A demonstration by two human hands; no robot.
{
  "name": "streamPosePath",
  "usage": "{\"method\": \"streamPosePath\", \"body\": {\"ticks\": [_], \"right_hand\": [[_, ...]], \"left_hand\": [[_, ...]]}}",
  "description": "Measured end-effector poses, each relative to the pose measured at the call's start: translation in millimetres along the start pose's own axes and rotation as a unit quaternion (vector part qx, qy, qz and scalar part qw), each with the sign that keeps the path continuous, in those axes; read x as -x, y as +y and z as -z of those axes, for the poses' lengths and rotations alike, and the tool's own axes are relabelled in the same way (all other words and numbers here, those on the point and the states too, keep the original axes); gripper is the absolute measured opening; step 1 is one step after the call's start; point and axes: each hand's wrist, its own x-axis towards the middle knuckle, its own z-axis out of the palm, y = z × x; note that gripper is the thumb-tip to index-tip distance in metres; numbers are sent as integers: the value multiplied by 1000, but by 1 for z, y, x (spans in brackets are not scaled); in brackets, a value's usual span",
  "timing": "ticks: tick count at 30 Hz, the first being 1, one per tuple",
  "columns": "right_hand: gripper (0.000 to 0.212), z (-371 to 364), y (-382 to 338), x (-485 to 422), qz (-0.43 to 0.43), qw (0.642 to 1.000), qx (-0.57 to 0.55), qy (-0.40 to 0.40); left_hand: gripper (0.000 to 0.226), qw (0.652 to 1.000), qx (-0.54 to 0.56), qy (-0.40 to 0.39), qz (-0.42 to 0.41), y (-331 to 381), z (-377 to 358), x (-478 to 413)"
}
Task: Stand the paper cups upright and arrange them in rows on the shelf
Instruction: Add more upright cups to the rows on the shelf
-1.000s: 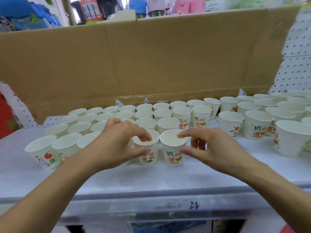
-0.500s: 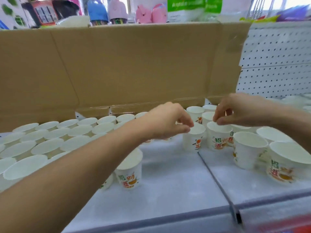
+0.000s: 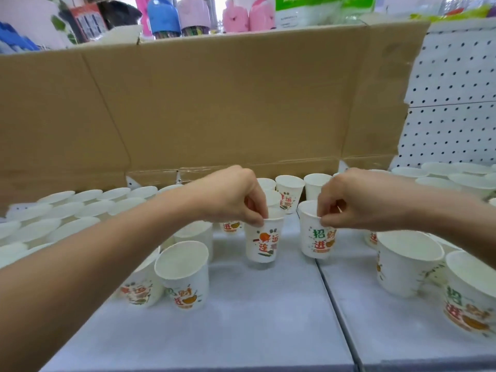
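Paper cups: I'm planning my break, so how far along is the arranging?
Done: neat upright rows on the left of the shelf. In hand: the left grip pinches the rim of one printed cup, the right grip a second cup beside it. Left: loose cups at the front and far right stand unaligned.

Shelf (image 3: 241, 331), pale, formed of two panels joined at a seam (image 3: 335, 304) at 5 o'clock. Upright paper cups (image 3: 67, 210) are ranged in rows at 9 o'clock, and printed cups (image 3: 408, 267) are grouped at 3 o'clock. A cardboard sheet (image 3: 214, 103) is stood at 12 o'clock.
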Motion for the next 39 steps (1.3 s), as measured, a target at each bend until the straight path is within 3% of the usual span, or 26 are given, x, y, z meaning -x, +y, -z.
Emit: {"method": "streamPosePath", "body": {"ticks": [5, 22, 25, 28, 32, 39], "right_hand": [[12, -14, -30, -29, 65, 998, 16, -2], [12, -32, -40, -50, 80, 996, -32, 6], [15, -11, -24, -45, 52, 994, -63, 67], [7, 17, 12, -41, 4, 986, -94, 138], [8, 22, 57, -47, -69, 993, -71, 70], [13, -9, 83, -89, -101, 993, -58, -27]], "left_hand": [[5, 999, -4, -11, 32, -25, -2, 26], [14, 995, -99, -15, 9, -44, -3, 35], [26, 998, -58, 9, 10, -47, 4, 36], [22, 999, -11, 40, 12, -48, 14, 31], [14, 998, -5, 56, -6, -41, 16, -5], [18, 998, -43, 53, -2, -16, -5, -111]]}}
